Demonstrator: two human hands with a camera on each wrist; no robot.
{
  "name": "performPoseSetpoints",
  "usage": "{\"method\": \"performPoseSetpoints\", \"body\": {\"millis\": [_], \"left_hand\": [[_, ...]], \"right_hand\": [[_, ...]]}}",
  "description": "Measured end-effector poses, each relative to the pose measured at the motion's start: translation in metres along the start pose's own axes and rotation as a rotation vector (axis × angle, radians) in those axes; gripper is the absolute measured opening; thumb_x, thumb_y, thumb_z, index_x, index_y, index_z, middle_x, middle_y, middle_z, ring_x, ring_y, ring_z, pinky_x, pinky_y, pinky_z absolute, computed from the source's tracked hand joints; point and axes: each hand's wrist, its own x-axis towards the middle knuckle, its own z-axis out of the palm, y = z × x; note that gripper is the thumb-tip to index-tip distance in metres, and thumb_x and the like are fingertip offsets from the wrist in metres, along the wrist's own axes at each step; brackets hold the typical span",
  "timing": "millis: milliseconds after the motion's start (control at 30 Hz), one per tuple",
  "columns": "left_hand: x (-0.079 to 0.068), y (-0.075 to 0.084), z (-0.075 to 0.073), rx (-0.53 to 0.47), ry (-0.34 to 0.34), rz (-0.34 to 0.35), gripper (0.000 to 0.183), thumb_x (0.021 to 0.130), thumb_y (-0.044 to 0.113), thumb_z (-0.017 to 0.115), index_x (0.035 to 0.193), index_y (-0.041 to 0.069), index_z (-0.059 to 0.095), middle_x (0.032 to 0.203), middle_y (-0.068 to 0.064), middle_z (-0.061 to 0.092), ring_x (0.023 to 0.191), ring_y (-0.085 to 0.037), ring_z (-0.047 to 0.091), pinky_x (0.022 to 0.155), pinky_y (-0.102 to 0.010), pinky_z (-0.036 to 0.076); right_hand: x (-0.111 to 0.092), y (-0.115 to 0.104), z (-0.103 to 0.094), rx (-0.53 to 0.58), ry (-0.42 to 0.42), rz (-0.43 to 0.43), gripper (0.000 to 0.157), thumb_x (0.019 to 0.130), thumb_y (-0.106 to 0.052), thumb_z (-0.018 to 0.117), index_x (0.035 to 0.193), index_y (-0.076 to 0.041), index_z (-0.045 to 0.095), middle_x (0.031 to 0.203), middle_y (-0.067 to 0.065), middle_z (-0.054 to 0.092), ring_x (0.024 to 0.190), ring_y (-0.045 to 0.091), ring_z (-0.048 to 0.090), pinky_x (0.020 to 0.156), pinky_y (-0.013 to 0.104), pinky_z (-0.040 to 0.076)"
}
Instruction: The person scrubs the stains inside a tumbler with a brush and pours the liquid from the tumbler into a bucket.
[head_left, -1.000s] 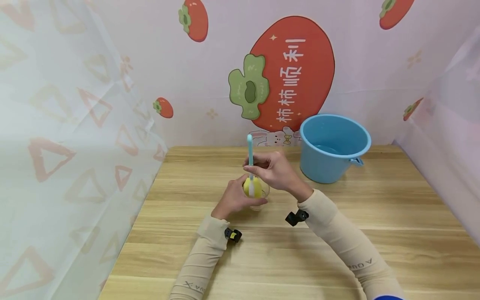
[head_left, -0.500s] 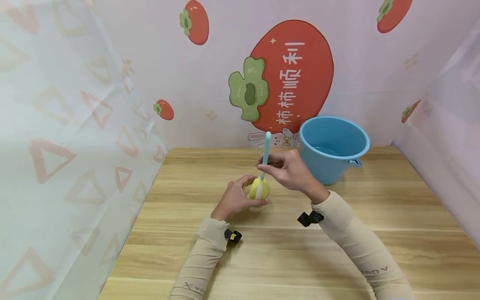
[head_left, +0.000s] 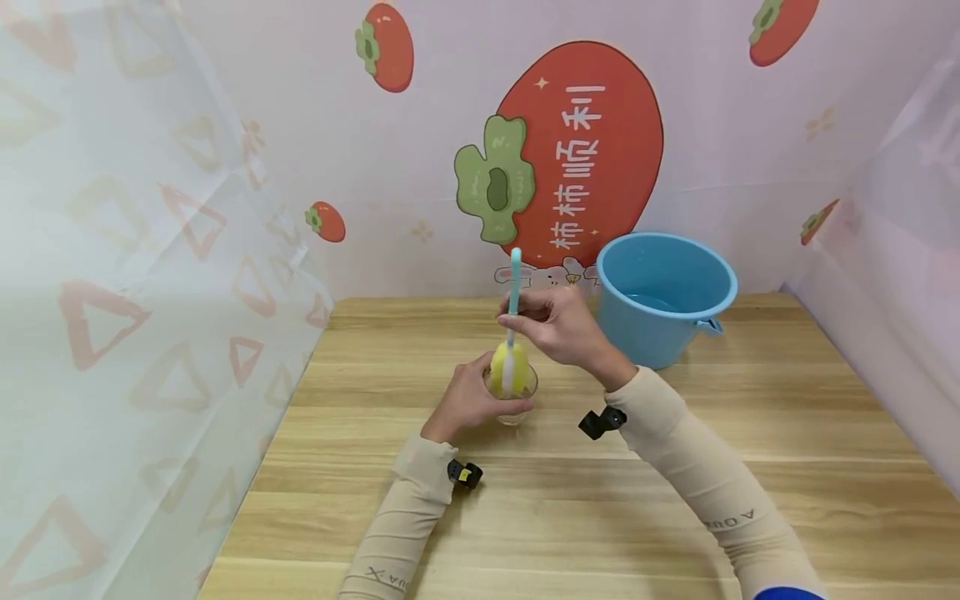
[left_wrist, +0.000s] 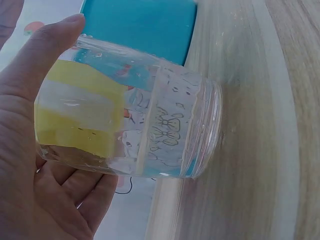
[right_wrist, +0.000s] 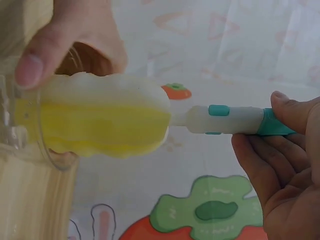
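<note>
My left hand (head_left: pixel 472 398) is curled round a clear glass cup (left_wrist: pixel 170 115) that stands upright on the table, drops of water on its wall. My right hand (head_left: pixel 558 325) pinches the teal and white handle (right_wrist: pixel 225 119) of a sponge brush. The yellow and white sponge head (right_wrist: pixel 110 117) points down through the cup's mouth. Its lower part is inside the glass and its upper part sticks out above the rim, as the right wrist view shows. In the left wrist view the yellow sponge shows through the upper half of the cup.
A blue bucket (head_left: pixel 652 333) stands at the back right of the wooden table (head_left: pixel 637 517), its handle hanging at the right side. Behind the table hangs a pale cloth (head_left: pixel 420 150) printed with persimmons.
The brush tilted to the right at half a second ago and is closer to upright now. My right hand has lifted it, so more sponge shows above the rim. The left hand holds its place.
</note>
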Motion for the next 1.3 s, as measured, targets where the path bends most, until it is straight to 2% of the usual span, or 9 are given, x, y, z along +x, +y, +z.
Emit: {"method": "performPoseSetpoints", "body": {"millis": [100, 233, 433, 500, 633, 833, 1000, 1100, 1300], "left_hand": [[-0.002, -0.001, 0.0, 0.021, -0.002, 0.002, 0.061, 0.072, 0.05, 0.097, 0.12, 0.028, 0.067, 0.09, 0.008, 0.072, 0.081, -0.013, 0.067, 0.07, -0.033, 0.056], [-0.001, -0.003, 0.0, 0.047, 0.001, 0.026, 0.061, 0.072, 0.051, 0.097, 0.118, 0.025, 0.067, 0.088, 0.007, 0.07, 0.079, -0.011, 0.065, 0.068, -0.029, 0.054], [0.004, -0.004, 0.001, 0.044, -0.012, 0.054, 0.062, 0.073, 0.048, 0.097, 0.123, 0.027, 0.066, 0.089, 0.008, 0.07, 0.081, -0.012, 0.064, 0.069, -0.03, 0.055], [0.003, -0.004, 0.0, 0.038, -0.01, 0.051, 0.067, 0.073, 0.047, 0.098, 0.129, 0.028, 0.066, 0.093, 0.008, 0.072, 0.084, -0.012, 0.065, 0.071, -0.031, 0.056], [0.001, -0.002, -0.001, 0.029, -0.018, 0.036, 0.074, 0.073, 0.048, 0.097, 0.136, 0.027, 0.066, 0.105, 0.009, 0.076, 0.092, -0.012, 0.068, 0.08, -0.033, 0.057], [0.0, 0.001, -0.002, 0.016, -0.024, -0.013, 0.084, 0.071, 0.054, 0.096, 0.142, 0.024, 0.064, 0.133, 0.006, 0.073, 0.116, -0.016, 0.069, 0.099, -0.046, 0.057], [0.0, 0.002, -0.001, 0.008, -0.03, -0.022, 0.085, 0.071, 0.049, 0.098, 0.144, 0.023, 0.062, 0.137, 0.007, 0.071, 0.129, -0.021, 0.066, 0.107, -0.052, 0.054], [0.0, 0.002, -0.001, 0.007, -0.034, -0.007, 0.078, 0.072, 0.047, 0.097, 0.14, 0.026, 0.064, 0.128, 0.01, 0.074, 0.123, -0.017, 0.068, 0.104, -0.049, 0.055], [-0.001, 0.0, 0.0, 0.007, -0.019, 0.002, 0.063, 0.072, 0.051, 0.096, 0.123, 0.03, 0.066, 0.101, 0.011, 0.075, 0.092, -0.011, 0.07, 0.082, -0.035, 0.057]], "right_hand": [[-0.001, 0.0, 0.011, 0.018, -0.034, -0.007, 0.008, 0.095, -0.01, 0.079, 0.102, -0.005, 0.08, 0.091, 0.008, 0.08, 0.082, 0.016, 0.08, 0.075, 0.028, 0.064], [-0.004, -0.005, 0.019, 0.041, -0.064, -0.013, 0.008, 0.095, -0.009, 0.079, 0.102, -0.005, 0.08, 0.092, 0.005, 0.081, 0.085, 0.013, 0.08, 0.077, 0.029, 0.064], [-0.011, -0.015, 0.015, 0.056, -0.096, -0.023, 0.008, 0.096, -0.005, 0.077, 0.103, -0.002, 0.079, 0.093, 0.009, 0.081, 0.089, 0.027, 0.082, 0.079, 0.029, 0.064], [-0.014, -0.018, 0.012, 0.053, -0.109, -0.015, 0.009, 0.096, -0.005, 0.077, 0.104, -0.001, 0.079, 0.094, 0.011, 0.081, 0.09, 0.029, 0.081, 0.08, 0.029, 0.064], [-0.019, -0.02, 0.004, 0.039, -0.105, 0.001, 0.01, 0.096, -0.006, 0.077, 0.104, -0.001, 0.079, 0.094, 0.013, 0.081, 0.091, 0.025, 0.081, 0.08, 0.03, 0.064], [-0.022, -0.014, -0.011, -0.052, -0.016, 0.016, 0.011, 0.094, -0.009, 0.08, 0.105, -0.005, 0.08, 0.092, 0.007, 0.081, 0.082, 0.019, 0.079, 0.075, 0.026, 0.062], [-0.016, -0.011, -0.018, -0.09, 0.043, 0.025, 0.014, 0.092, -0.007, 0.081, 0.106, -0.005, 0.08, 0.092, 0.008, 0.081, 0.084, 0.021, 0.081, 0.077, 0.022, 0.062], [-0.01, -0.011, -0.017, -0.086, 0.056, 0.022, 0.015, 0.092, -0.007, 0.081, 0.107, -0.007, 0.08, 0.093, 0.007, 0.081, 0.086, 0.02, 0.081, 0.078, 0.022, 0.062], [0.0, -0.008, -0.002, -0.021, 0.015, -0.001, 0.01, 0.094, -0.008, 0.079, 0.103, -0.004, 0.079, 0.091, 0.009, 0.08, 0.083, 0.026, 0.081, 0.077, 0.025, 0.063]]}}
